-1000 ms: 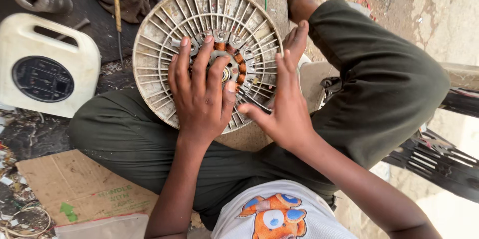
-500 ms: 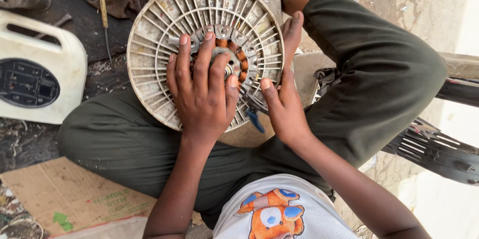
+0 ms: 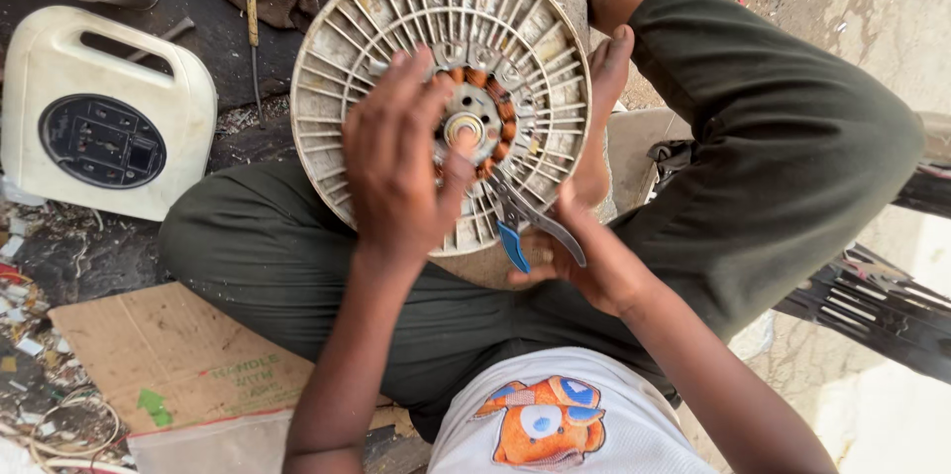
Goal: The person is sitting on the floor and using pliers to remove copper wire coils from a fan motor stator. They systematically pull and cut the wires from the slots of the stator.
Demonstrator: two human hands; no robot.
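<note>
Pliers [image 3: 525, 221] clenched in right hand [image 3: 584, 256], left hand [image 3: 396, 162] flat, ungripping, on ribbed disc [image 3: 342, 48].

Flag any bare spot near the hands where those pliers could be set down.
Best patch: the flat brown cardboard sheet, below the white plastic jug-shaped case. Crowded: lap filled by the round ribbed plastic rotor disc under the left hand; right hand holds blue-handled pliers. Debris litters the left edge.
</note>
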